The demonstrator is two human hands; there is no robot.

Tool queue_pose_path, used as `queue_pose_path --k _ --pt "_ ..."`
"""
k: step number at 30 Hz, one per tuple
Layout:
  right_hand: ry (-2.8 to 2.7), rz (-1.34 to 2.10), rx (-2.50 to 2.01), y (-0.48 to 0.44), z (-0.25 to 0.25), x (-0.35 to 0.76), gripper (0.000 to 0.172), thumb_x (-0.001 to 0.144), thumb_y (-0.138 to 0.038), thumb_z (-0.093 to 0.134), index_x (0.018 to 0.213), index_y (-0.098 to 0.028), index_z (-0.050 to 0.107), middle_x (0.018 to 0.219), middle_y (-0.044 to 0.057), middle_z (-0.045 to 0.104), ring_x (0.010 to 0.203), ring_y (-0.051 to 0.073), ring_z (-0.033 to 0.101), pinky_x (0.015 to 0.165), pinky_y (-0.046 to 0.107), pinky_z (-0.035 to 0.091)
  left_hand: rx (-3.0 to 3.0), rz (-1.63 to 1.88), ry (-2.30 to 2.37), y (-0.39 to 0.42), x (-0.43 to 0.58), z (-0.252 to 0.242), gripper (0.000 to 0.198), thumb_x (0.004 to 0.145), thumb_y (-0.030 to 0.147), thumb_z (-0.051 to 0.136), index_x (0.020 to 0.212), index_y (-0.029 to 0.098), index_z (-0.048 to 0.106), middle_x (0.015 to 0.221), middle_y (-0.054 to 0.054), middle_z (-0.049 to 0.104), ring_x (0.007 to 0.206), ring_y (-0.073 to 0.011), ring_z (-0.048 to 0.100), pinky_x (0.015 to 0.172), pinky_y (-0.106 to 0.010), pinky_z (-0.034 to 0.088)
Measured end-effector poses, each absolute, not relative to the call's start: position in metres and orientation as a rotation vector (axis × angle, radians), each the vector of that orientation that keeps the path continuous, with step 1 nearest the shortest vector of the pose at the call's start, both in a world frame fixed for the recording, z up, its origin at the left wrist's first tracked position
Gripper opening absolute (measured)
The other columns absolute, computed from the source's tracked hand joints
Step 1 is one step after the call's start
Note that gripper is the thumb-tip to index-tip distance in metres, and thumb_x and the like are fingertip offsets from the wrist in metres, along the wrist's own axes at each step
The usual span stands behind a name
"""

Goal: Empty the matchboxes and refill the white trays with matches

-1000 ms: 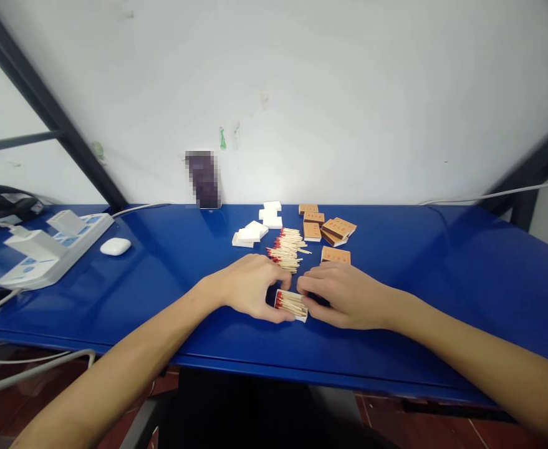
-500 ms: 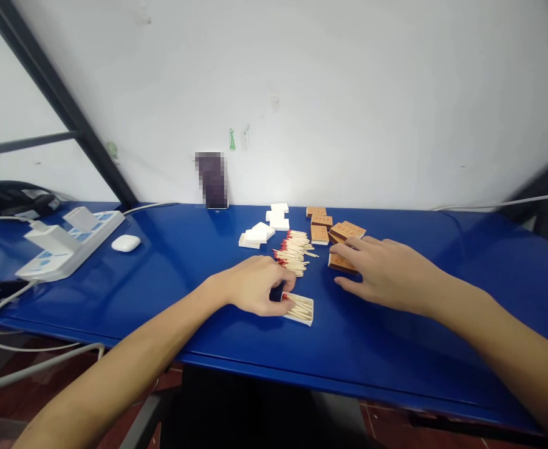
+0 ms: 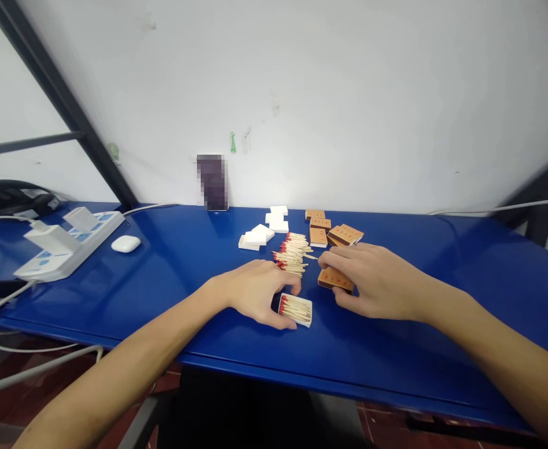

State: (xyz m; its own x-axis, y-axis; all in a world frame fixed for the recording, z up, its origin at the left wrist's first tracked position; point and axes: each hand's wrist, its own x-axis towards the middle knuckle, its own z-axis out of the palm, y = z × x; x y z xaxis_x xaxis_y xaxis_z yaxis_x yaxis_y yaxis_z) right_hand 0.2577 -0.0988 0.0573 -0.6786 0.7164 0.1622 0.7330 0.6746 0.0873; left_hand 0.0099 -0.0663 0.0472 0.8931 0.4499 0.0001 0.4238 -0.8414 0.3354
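Observation:
A white matchbox tray (image 3: pixel 307 318) filled with red-tipped matches lies near the front of the table. My left hand (image 3: pixel 257 292) curls round its left end, the thumb along the near side and a finger at the far side. To the right, my right hand (image 3: pixel 380 282) grips a brown matchbox sleeve (image 3: pixel 333 279) between thumb and fingers, its printed face upward. Just behind the tray, a loose pile of matches (image 3: pixel 294 252) spreads over the table, red heads mostly to the left.
White empty trays (image 3: pixel 255 237) lie behind my left hand, with more white trays (image 3: pixel 278 226) further back. Several brown sleeves (image 3: pixel 318 236) lie at the back right. A white power strip (image 3: pixel 58 259) and a white earbud case (image 3: pixel 126 244) are on the blue table (image 3: pixel 171 249) at left.
My right hand has closed on the brown sleeve and brought it left, toward the tray. My left fingers have shifted from over the matches to the tray's sides.

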Motion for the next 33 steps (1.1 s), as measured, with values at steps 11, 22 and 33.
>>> queue_pose_path --k 11,22,33 --pt "-2.750 0.260 -0.881 -0.096 0.047 0.255 0.023 0.072 -0.021 0.050 0.095 -0.019 0.051 0.082 0.004 0.059 0.069 0.019 0.048 0.065 0.032 0.032 2.857 0.346 0.701 -0.060 0.004 0.049 0.033 0.078 0.049 0.066 0.082 0.018 0.055 0.080 0.000 0.059 0.066 -0.0140 0.050 0.058 -0.027 0.033" --pt "-2.664 0.159 -0.849 -0.095 0.040 0.254 0.018 0.075 -0.020 0.050 0.092 -0.020 0.047 0.083 0.004 0.056 0.068 0.018 0.047 0.063 0.031 0.033 2.834 0.429 0.675 -0.055 0.001 0.046 0.034 0.085 0.046 0.062 0.103 0.017 0.065 0.094 -0.004 0.070 0.082 -0.0194 0.064 0.072 -0.029 0.045" --pt "-2.577 0.136 -0.809 -0.095 0.044 0.255 0.019 0.075 -0.019 0.048 0.093 -0.021 0.045 0.078 0.002 0.056 0.066 0.018 0.048 0.061 0.030 0.035 2.712 0.599 0.439 -0.052 0.004 0.034 0.041 0.079 0.051 0.071 0.102 0.018 0.070 0.091 -0.004 0.073 0.073 -0.0149 0.064 0.068 -0.026 0.050"
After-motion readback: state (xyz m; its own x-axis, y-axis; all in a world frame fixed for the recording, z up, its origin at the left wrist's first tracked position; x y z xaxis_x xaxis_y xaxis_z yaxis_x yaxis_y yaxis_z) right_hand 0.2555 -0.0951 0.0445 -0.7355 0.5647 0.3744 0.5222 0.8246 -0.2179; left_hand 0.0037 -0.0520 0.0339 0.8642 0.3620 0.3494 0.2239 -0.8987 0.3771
